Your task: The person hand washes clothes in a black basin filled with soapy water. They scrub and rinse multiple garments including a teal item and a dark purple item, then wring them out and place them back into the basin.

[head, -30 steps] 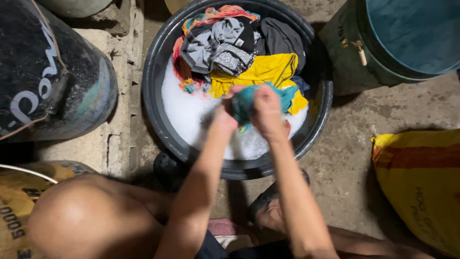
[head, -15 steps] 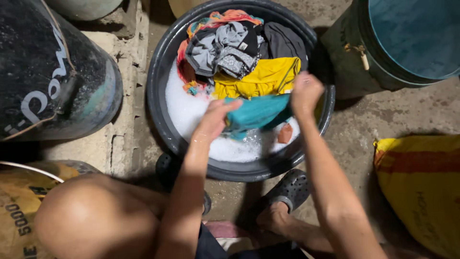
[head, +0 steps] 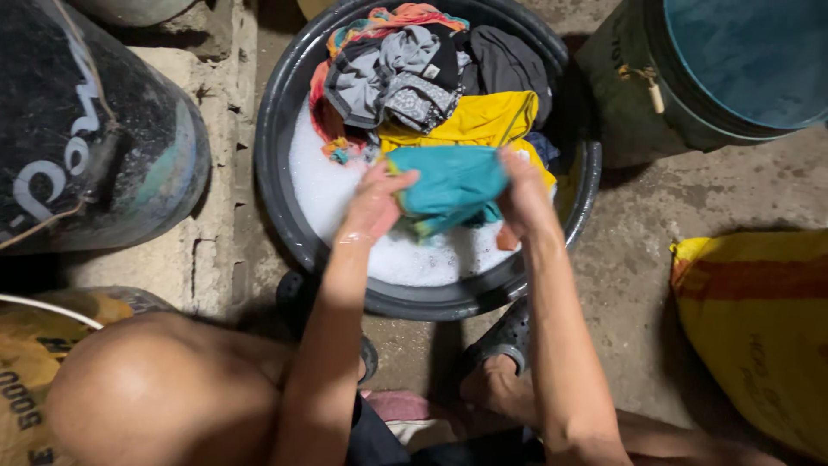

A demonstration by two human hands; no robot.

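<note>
Here both hands, left [head: 373,207] and right [head: 524,197], clamp one teal cloth [head: 453,183] over one sudsy basin [head: 285,129].

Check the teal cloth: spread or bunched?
Bunched. The teal cloth is gathered between left hand and right hand, above the suds in the black basin.

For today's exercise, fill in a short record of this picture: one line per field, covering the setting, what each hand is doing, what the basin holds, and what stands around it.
Setting: concrete floor, seen from above
Left hand: grips the left edge of a teal cloth
Right hand: grips the cloth's right edge
Basin: round, dark, with white suds
Also in basin: yellow garment, grey garments heaped at the far side
Around it: green bucket to the right, yellow sack, dark drum to the left
</note>
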